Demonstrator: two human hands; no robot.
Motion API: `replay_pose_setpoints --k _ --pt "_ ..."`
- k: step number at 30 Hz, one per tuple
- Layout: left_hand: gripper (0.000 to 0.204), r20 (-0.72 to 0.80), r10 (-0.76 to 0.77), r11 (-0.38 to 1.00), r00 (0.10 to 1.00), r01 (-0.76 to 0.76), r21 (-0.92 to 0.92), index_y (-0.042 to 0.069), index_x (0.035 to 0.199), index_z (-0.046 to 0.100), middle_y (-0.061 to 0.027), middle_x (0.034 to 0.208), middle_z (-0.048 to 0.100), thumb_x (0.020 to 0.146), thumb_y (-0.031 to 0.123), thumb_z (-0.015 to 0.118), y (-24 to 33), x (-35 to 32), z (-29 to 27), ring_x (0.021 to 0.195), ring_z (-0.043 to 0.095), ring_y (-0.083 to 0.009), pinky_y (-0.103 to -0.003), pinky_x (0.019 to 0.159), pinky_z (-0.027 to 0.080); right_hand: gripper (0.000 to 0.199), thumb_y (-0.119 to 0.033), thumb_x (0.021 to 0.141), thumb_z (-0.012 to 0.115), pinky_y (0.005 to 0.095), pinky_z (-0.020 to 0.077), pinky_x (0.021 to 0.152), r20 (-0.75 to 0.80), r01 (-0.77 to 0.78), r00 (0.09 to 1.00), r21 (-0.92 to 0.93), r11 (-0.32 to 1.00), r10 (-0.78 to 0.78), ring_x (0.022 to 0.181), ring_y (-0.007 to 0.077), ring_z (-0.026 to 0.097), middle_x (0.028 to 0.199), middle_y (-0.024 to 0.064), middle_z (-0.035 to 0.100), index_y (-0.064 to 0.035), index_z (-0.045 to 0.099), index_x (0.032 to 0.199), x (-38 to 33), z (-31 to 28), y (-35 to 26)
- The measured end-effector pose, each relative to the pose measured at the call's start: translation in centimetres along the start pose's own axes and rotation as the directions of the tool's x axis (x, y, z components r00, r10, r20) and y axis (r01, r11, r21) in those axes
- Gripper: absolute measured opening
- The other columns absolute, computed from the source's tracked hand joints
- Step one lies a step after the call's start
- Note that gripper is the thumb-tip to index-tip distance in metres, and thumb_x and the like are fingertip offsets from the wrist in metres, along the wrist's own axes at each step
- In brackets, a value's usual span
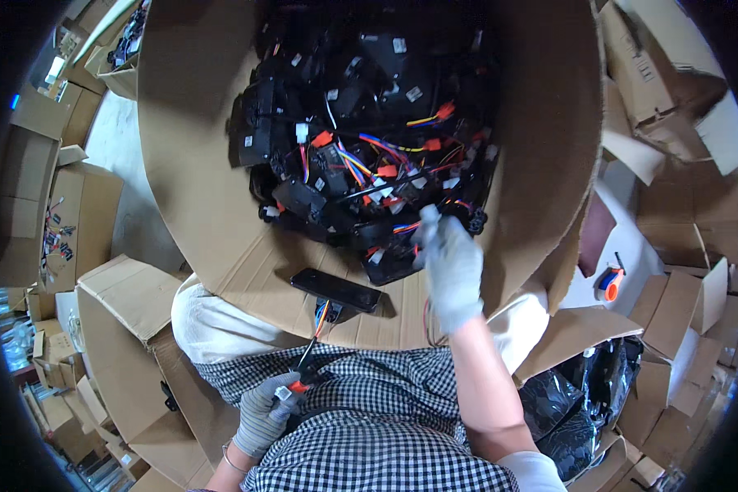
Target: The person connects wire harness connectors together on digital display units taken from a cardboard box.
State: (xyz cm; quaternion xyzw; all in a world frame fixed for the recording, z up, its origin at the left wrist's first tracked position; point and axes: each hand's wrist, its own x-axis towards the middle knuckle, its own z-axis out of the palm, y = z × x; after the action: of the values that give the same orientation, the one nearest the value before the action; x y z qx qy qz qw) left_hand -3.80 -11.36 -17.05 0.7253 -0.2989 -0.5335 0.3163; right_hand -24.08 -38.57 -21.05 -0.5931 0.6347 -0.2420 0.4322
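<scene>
A left hand [264, 414] in a ribbed grey knit glove grips a red plastic connector [298, 386] on a multicoloured cable [319, 318] leading to a glossy black rectangular device [336, 291] on a brown corrugated cardboard box's near side [394, 324]. Inside, black plastic modules [303, 197] lie heaped; a pale-gloved right hand [453, 266] reaches their near edge, its grip unclear.

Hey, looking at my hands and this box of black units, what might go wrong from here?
Two possible risks. The left hand holds a cable near its red connector; a tug might strain it or drag the attached flat black unit across the cardboard. The right hand is at the jumbled wires in the box; pulling there might snag neighbouring pieces.
</scene>
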Motion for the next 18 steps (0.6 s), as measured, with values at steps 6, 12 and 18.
replay_pose_setpoints --k 6,12,18 --pt "0.028 0.027 0.285 0.909 0.958 -0.280 0.308 0.005 0.104 0.061 -0.0079 0.089 0.065 0.079 0.017 0.067 1.9 1.3 1.5 0.073 0.062 -0.0140 -0.025 0.067 0.050 0.041 -0.039 0.084 0.048 0.0414 0.0429 0.088 -0.191 -0.182 0.974 -0.362 0.914 0.118 0.102 0.0336 0.056 0.105 0.0178 0.061 -0.0035 0.065 0.096 9.1 1.5 5.0" --pt "0.030 0.151 0.546 0.644 0.824 -0.528 0.553 0.004 0.099 0.063 -0.0097 0.085 0.065 0.081 0.028 0.063 2.5 1.8 2.3 0.064 0.061 -0.0219 -0.029 0.061 0.050 0.031 -0.034 0.085 0.055 0.0305 0.0388 0.057 -0.052 -0.150 0.979 0.462 0.874 0.195 0.062 0.0189 0.051 0.072 0.0076 0.056 -0.0043 0.063 0.081 8.8 2.8 6.5" --pt "0.023 -0.038 0.666 0.662 0.745 -0.567 0.491 0.009 0.098 0.065 -0.0135 0.104 0.059 0.084 0.024 0.054 3.5 3.3 2.8 0.097 0.053 -0.0293 -0.040 0.085 0.041 0.017 -0.023 0.086 0.055 0.0349 0.0410 0.044 -0.200 0.637 0.737 -0.111 0.763 -0.645 0.049 0.0197 0.052 0.058 0.0046 0.051 -0.0070 0.061 0.086 -5.8 3.4 3.7"
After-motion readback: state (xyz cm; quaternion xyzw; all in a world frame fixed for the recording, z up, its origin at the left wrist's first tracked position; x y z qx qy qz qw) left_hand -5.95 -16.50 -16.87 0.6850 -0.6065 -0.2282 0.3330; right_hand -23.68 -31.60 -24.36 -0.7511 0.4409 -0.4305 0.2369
